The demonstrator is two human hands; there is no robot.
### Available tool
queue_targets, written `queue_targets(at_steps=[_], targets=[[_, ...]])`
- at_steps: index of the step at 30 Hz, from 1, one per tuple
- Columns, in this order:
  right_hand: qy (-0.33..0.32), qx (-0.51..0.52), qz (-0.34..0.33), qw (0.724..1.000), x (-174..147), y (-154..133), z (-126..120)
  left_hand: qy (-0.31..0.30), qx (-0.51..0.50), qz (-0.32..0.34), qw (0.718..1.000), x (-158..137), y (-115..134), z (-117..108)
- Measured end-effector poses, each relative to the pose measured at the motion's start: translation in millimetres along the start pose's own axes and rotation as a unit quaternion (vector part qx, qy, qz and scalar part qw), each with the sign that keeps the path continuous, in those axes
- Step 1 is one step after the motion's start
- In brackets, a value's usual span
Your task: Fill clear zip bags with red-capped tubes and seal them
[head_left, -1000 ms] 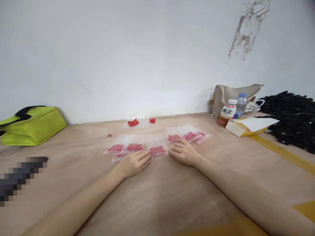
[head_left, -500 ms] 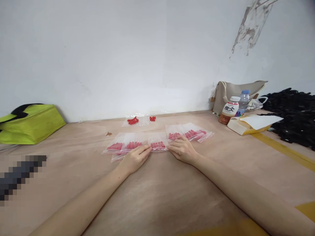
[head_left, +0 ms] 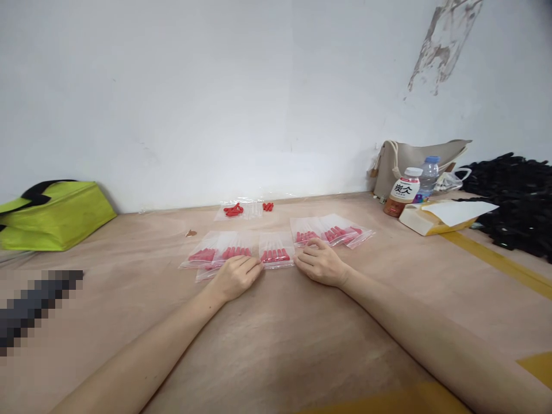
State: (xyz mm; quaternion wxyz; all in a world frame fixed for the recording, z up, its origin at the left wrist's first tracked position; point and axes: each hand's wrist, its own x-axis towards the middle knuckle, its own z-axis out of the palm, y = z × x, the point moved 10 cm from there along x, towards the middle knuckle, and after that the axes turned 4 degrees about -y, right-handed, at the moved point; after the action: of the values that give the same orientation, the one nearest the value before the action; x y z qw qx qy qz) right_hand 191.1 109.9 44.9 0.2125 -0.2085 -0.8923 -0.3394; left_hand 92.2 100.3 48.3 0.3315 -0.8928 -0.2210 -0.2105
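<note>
Flanking a clear bag (head_left: 276,240) of red pieces (head_left: 276,255), the left hand (head_left: 238,278) and right hand (head_left: 321,263) lie at its near corners. Whether either grips it, I cannot tell.

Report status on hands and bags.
Left hand, right hand at near corners of middle bag. Red pieces inside. Other bags on both sides.

Table (head_left: 276,339): brown surface, yellow tape (head_left: 495,264) at three o'clock. Zip bags (head_left: 276,240) of red pieces (head_left: 275,256) lie from eleven to one. Plastic (head_left: 252,211) bearing red pieces lies beyond, at twelve. Brown scrap (head_left: 191,233) at eleven; green bag (head_left: 64,221) at ten. At two: grey bag (head_left: 411,155), two upright bottles (head_left: 402,192), box (head_left: 431,223), black heap (head_left: 513,201).
</note>
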Motion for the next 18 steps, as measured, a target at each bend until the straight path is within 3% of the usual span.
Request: queue_targets(at_steps=[8,18], targets=[[0.065,-0.023,0.004,0.998,0.1,-2.0,-9.0,0.047,-0.035,-0.02,0.998,3.3,-2.0,-12.3],[0.07,-0.011,0.026,0.997,2.6,-1.9,-4.0,0.073,-0.047,-0.002,0.996,39.7,17.8,2.5]])
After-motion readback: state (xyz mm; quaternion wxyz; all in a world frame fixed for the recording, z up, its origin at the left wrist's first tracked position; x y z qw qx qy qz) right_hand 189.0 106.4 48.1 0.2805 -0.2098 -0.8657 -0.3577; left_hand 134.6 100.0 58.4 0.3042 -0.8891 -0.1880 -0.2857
